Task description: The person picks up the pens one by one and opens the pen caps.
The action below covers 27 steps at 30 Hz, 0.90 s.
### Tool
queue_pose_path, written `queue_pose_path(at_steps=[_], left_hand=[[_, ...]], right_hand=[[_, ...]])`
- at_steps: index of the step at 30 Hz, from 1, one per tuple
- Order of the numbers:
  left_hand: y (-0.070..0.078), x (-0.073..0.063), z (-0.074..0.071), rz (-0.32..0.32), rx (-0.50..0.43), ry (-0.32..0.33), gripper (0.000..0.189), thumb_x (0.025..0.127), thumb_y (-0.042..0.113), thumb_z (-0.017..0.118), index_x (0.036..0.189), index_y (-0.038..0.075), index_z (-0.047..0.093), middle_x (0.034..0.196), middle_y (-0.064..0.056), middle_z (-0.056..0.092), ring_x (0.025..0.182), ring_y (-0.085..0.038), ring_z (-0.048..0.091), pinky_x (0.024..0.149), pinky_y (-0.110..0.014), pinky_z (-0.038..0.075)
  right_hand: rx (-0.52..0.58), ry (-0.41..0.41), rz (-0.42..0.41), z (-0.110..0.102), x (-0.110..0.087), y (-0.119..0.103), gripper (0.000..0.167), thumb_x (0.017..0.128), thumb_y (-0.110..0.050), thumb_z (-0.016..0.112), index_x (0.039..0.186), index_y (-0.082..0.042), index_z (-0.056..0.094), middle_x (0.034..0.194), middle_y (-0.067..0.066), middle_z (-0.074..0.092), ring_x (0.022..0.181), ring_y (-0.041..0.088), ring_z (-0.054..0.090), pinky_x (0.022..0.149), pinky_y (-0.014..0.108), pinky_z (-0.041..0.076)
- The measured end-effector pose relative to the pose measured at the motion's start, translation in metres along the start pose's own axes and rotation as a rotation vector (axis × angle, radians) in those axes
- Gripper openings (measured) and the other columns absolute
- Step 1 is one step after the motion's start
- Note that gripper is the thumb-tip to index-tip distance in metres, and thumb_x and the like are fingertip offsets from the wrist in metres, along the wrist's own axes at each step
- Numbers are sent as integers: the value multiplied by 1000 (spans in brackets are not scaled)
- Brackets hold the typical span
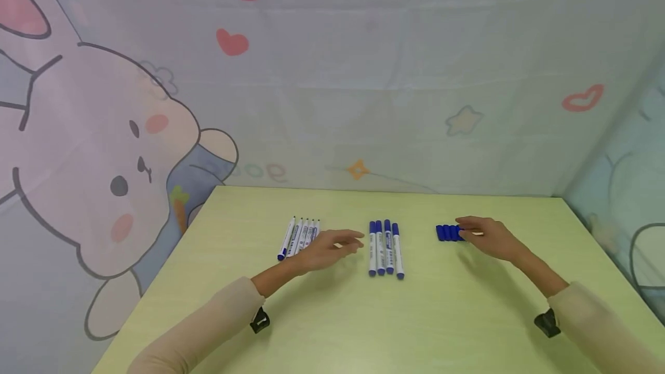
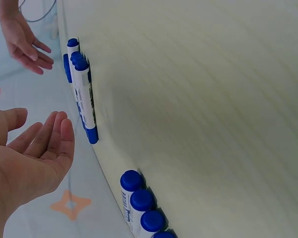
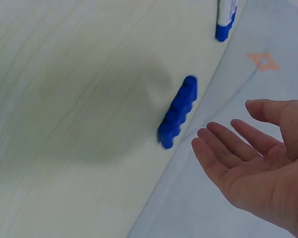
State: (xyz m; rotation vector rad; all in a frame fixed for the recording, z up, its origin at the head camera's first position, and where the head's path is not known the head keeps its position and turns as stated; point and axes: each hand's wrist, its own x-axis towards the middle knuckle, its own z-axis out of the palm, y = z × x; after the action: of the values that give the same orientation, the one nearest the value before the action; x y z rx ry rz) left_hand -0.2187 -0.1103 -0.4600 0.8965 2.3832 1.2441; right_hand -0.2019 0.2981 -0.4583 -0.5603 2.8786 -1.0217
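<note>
My left hand (image 1: 328, 249) is held over the table with relaxed fingers and nothing in it. Its fingertips point toward a row of several capped white markers (image 1: 380, 250) with blue caps and ends. Partly behind this hand lie several uncapped markers (image 1: 297, 236), their dark tips facing the back. On the right, my right hand (image 1: 488, 238) hovers by a row of loose blue marker caps (image 1: 448, 232), overlapping the last one in the head view. In the right wrist view its loosely bent fingers (image 3: 223, 148) hold nothing, apart from the caps (image 3: 179, 110).
The pale yellow-green table (image 1: 353, 328) ends at a cloth backdrop (image 1: 332, 103) printed with a rabbit, hearts and stars. The cloth also stands along the left and right sides. A black strap buckle (image 1: 260, 320) hangs below the left sleeve, another (image 1: 548, 323) below the right one.
</note>
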Motion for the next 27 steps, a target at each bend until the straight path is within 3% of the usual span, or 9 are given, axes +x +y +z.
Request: queue_pose_path(at_steps=[9,15,21,27], left_hand=[[-2,1,0,10,-5,-5,41,107,18,53,145,2,55,133,-15,69,124,-31,65,99,-34,56],[-3,-1,1,-18,4,18,41,107,21,54,145,4,56,134,-15,68,122,-32,65,95,-37,57],[-5,6,9,-102,-4,51,44,106,23,56,146,7,55,140,-16,64,123,-32,62,96,-42,56],[-8,27,25,-275,-161,92,54,101,15,63,150,0,45,144,-25,55,117,-38,66,87,-39,61]], right_hand=[[143,-97,-86,15,4,-32,47,106,-15,56,145,10,49,144,34,54,131,50,56,100,45,55],[250,-179,-193,26,6,-36,46,106,-16,56,147,5,49,145,32,54,131,44,58,100,19,52],[305,-301,-221,33,4,-34,49,107,-15,53,149,7,44,148,34,49,134,47,52,99,12,48],[311,-335,-224,34,1,-35,46,108,-14,51,146,12,45,144,36,52,131,43,57,97,13,49]])
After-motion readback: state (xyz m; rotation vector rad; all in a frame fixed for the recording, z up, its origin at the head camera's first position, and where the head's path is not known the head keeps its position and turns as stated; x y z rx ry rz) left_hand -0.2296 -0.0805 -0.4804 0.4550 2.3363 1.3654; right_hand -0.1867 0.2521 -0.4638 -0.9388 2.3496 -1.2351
